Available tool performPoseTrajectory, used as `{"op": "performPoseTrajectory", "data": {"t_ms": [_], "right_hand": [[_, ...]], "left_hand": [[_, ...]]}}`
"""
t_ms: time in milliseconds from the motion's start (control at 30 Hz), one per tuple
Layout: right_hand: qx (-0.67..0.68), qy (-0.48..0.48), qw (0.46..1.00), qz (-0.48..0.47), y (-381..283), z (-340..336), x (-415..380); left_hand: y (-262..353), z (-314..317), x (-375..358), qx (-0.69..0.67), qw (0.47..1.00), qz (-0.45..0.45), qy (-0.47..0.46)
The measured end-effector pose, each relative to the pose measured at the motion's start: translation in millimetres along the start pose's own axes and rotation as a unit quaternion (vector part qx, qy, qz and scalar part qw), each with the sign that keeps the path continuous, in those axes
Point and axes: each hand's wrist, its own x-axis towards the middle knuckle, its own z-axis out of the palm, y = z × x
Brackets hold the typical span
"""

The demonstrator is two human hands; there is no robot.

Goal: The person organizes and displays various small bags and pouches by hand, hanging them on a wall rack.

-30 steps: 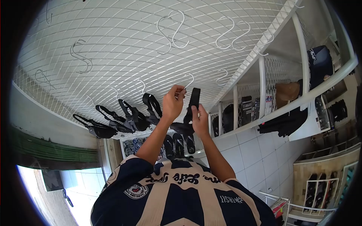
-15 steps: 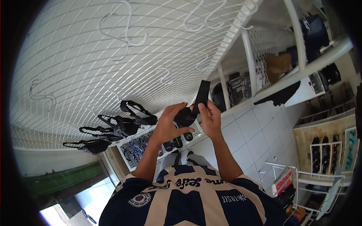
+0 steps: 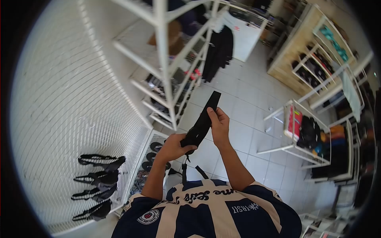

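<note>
One black pouch (image 3: 200, 126), held in mid-air between both hands, above the tiled floor (image 3: 246, 115), not resting on anything. Long axis runs diagonal: lower end at lower left, strap end pointing up and right toward the white rack (image 3: 166, 59). Strap end sticks out flat and stiff past the right hand.

Left hand (image 3: 172, 147): fingers clenched around the pouch's lower end, thumb on top. Right hand (image 3: 219, 126): fingers pinching the pouch's upper part, just below the free strap end. Both are gripping the same single item. A thin black cord or zip pull seems to dangle from the lower end, too small to be sure.

Count of the rest:
- Four black bags (image 3: 99, 184) hanging on the white wire grid panel (image 3: 63, 119), stacked in a column near its lower edge, well apart from the hands.
- Several pairs of dark sandals (image 3: 152, 150) in a display at the foot of the grid, partly hidden behind the left forearm; exact count unclear.
- One dark garment (image 3: 220, 49) hanging off the far side of the rack.
- One low white wire stand (image 3: 295, 133) on the floor to the right, holding a red item and dark bags.
- Wooden shelving (image 3: 313, 55) along the far wall with dark footwear.
</note>
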Motion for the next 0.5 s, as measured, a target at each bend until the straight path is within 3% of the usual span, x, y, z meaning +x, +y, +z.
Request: {"op": "performPoseTrajectory", "data": {"t_ms": [67,133,233,300,367,400,433,500], "right_hand": [[-0.017,0.073,0.997,-0.024,-3.6,-67.3,-12.1],[0.014,0.192,0.981,0.009,-15.9,-129.4,-31.1],[-0.006,0.288,0.958,-0.002,-37.2,-203.6,-76.8],[-0.054,0.248,0.967,0.036,-41.2,-256.2,-110.8],[-0.129,0.165,0.977,0.038,-43.0,-302.3,-145.6],[-0.137,0.162,0.977,0.020,-47.1,-315.8,-165.8],[-0.134,0.153,0.977,0.066,-62.2,-325.3,-187.6],[-0.171,0.184,0.964,0.087,-73.3,-346.4,-219.3]], "left_hand": [[25.5,47.1,12.3,-0.023,0.998,0.055,-0.007],[49.8,93.5,20.2,-0.032,0.996,0.077,-0.026],[85.6,162.3,31.3,-0.088,0.990,0.089,-0.064],[99.0,207.4,38.9,-0.086,0.985,0.137,-0.056],[118.2,251.6,50.6,-0.129,0.979,0.130,-0.090],[133.1,270.8,56.0,-0.160,0.975,0.140,-0.070],[148.9,290.1,62.2,-0.193,0.969,0.149,-0.049],[175.5,329.2,75.4,-0.218,0.960,0.160,-0.073]]}}
